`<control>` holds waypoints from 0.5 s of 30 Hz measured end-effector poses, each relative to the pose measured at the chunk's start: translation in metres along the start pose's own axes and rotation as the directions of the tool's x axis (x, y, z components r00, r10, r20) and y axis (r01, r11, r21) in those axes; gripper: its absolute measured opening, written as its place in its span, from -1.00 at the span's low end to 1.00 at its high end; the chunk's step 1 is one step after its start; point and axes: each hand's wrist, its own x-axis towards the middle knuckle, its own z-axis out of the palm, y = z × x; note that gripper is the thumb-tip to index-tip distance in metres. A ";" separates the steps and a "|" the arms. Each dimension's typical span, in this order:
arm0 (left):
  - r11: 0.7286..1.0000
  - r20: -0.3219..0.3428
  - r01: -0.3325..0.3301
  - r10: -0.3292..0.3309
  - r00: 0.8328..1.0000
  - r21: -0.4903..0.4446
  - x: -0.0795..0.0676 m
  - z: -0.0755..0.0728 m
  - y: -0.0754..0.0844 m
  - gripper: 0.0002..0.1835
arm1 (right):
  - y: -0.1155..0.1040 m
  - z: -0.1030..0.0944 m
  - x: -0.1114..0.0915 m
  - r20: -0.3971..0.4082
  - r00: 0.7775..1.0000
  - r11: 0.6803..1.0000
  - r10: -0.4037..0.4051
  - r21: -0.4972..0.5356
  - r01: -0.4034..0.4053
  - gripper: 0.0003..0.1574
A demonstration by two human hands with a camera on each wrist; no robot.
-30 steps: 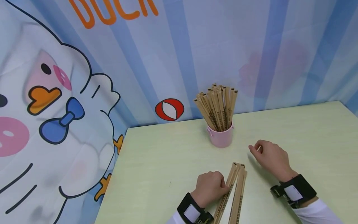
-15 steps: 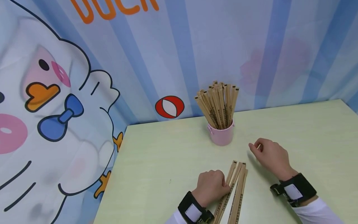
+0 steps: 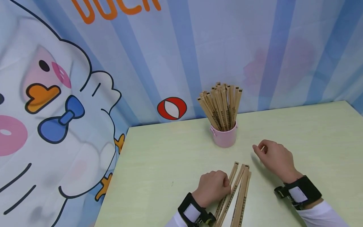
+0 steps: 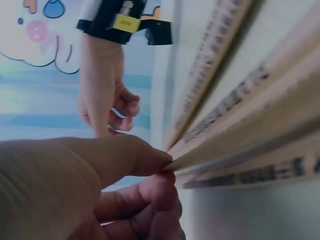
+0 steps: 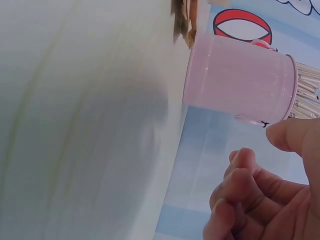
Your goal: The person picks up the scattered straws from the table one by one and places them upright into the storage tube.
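Note:
Several brown paper-wrapped chopstick packs [image 3: 241, 192] with dark print lie fanned on the table near the front. My left hand [image 3: 212, 188] pinches the leftmost pack [image 3: 233, 172] between thumb and forefinger, as the left wrist view shows with thumb [image 4: 135, 155] and fingertip meeting at its edge. To the right of the packs and apart from them, my right hand [image 3: 274, 159] is held over the table, fingers loosely curled with nothing in them. A pink bucket [image 3: 224, 138] full of upright packs [image 3: 222, 107] stands beyond both hands; the right wrist view shows its side [image 5: 240, 75] past my fingers.
The pale table [image 3: 158, 157] ends at the back against a blue striped cloth [image 3: 221, 47] printed with a large white duck [image 3: 93, 164] at left and a red-and-white ball [image 3: 171, 108]. Each wrist wears a black strap with a camera.
My left hand has shifted slightly left, drawing the leftmost pack a little away from the others and widening the gap. The right hand has stayed nearly still.

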 end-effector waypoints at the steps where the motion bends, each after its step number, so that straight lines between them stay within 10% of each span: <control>1: 1.000 -0.001 0.002 -0.002 1.000 -0.018 0.001 -0.002 -0.001 -0.70 | 0.000 0.000 0.000 -0.002 1.000 1.000 0.001 0.001 -0.001 -0.61; 11: 0.972 -0.149 0.008 -0.044 0.988 -0.235 0.008 -0.061 -0.012 -0.84 | 0.000 -0.005 0.001 -0.017 1.000 1.000 0.004 0.009 -0.004 -0.60; 15: 0.956 -0.340 -0.054 -0.049 0.939 -0.288 0.016 -0.089 -0.012 -0.87 | 0.001 -0.006 0.001 -0.013 1.000 1.000 0.005 0.016 -0.005 -0.59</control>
